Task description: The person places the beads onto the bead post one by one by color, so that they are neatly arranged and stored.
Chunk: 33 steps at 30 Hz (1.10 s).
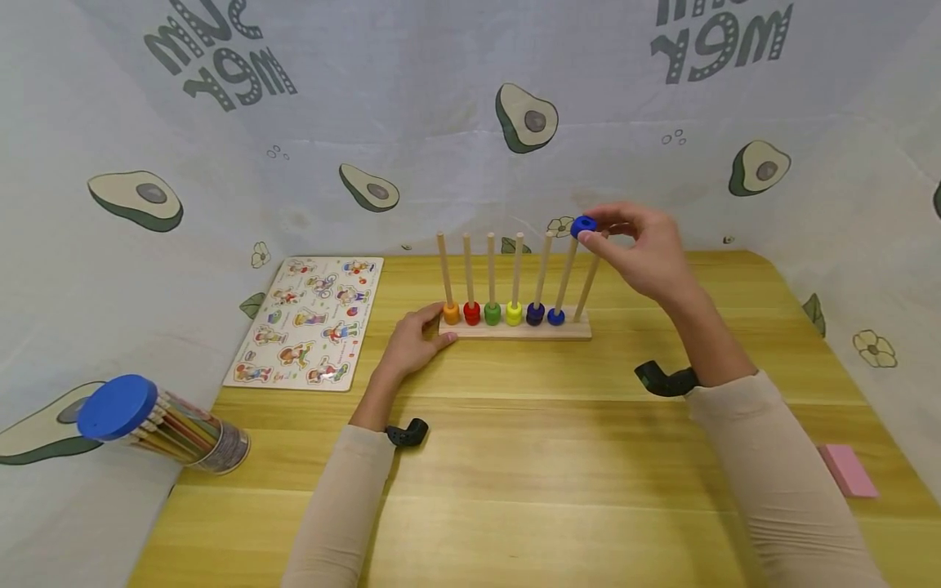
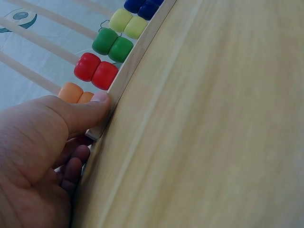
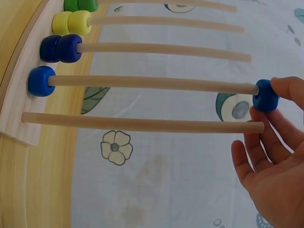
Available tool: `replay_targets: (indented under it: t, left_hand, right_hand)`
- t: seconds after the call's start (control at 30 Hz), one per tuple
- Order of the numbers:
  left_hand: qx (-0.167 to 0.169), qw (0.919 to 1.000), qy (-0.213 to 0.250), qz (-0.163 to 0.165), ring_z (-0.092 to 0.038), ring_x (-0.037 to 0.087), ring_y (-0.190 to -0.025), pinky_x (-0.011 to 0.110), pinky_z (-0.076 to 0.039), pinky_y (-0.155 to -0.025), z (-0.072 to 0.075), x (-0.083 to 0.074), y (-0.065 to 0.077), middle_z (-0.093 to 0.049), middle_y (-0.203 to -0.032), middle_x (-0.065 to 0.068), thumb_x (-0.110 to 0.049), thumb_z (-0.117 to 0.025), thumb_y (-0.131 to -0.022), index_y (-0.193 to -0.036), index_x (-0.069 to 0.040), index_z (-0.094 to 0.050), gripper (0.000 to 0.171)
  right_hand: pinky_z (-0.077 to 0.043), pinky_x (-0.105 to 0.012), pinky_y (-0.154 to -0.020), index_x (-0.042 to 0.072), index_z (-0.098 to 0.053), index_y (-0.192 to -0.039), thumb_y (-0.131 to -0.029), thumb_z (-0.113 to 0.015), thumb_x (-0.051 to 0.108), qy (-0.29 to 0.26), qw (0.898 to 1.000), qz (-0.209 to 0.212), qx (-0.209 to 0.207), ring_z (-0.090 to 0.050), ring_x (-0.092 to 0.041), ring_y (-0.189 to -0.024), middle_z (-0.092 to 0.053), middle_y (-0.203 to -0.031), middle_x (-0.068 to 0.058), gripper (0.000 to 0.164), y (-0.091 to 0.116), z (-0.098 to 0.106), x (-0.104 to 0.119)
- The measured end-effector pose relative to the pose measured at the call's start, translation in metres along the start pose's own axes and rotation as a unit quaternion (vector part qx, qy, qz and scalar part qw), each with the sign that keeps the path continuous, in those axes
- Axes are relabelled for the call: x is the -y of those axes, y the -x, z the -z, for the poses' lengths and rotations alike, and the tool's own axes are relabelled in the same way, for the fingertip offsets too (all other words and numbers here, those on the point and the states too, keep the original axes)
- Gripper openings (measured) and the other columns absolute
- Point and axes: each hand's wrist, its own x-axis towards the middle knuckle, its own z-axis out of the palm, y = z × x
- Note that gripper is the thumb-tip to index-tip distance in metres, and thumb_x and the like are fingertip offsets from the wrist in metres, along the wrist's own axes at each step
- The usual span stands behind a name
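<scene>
A wooden bead stacker with several upright pegs has a long base (image 1: 515, 330). Its left end is gripped by my left hand (image 1: 412, 343), thumb along the front face and fingers behind. My right hand (image 1: 647, 249) pinches a blue bead (image 3: 265, 96) between thumb and fingers at the tip of the second peg from the right; in the right wrist view the peg's end meets the bead. Low on that same peg sits another blue bead (image 3: 41, 81). Orange, red (image 2: 96, 71), green (image 2: 112, 45), yellow (image 2: 128, 23) and dark blue (image 3: 61, 48) beads fill the pegs leftward. The rightmost peg (image 3: 142, 125) is bare.
A picture puzzle board (image 1: 303, 322) lies at the table's back left. Nearer on the left stands a clear tub of colored pencils (image 1: 184, 430) with a blue lid (image 1: 118, 407). A pink block (image 1: 848, 470) rests by the right edge. Printed cloth (image 1: 441, 122) hangs behind the table.
</scene>
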Motion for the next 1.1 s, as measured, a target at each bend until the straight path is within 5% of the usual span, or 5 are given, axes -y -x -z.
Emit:
replay_targets:
  t: [0.2,0.6,1.1]
  left_hand:
    - [-0.002,1.0,0.005,0.001,-0.046,0.033,-0.147,0.049,-0.036,-0.123,0.001,0.0,0.0,-0.053,-0.155,0.01,-0.035,-0.075,-0.096,-0.154,-0.015,-0.05,0.066]
    - [0.001,1.0,0.002,-0.004,-0.045,0.033,-0.147,0.049,-0.034,-0.124,0.001,-0.002,0.002,-0.053,-0.155,0.01,-0.035,-0.075,-0.096,-0.155,-0.014,-0.05,0.067]
    - [0.002,1.0,0.005,0.005,-0.045,0.032,-0.147,0.049,-0.035,-0.123,0.001,0.001,0.0,-0.054,-0.155,0.009,-0.036,-0.075,-0.096,-0.154,-0.017,-0.05,0.066]
  right_hand:
    - [-0.046,-0.02,-0.092,0.01,-0.071,-0.128,-0.098,-0.072,0.033,0.022,1.0,-0.008,0.014,-0.058,-0.013,-0.106,-0.069,-0.12,-0.008,0.037,-0.003,-0.001,0.004]
    - [-0.047,-0.049,-0.105,0.009,-0.068,-0.13,-0.099,-0.07,0.034,0.036,0.997,-0.042,0.053,-0.057,-0.028,-0.115,-0.066,-0.126,-0.014,0.04,0.002,-0.006,0.0]
    - [-0.044,-0.017,-0.099,0.009,-0.063,-0.138,-0.104,-0.063,0.026,-0.012,1.0,-0.013,0.018,-0.054,0.001,-0.109,-0.064,-0.127,-0.009,0.039,0.011,0.004,-0.019]
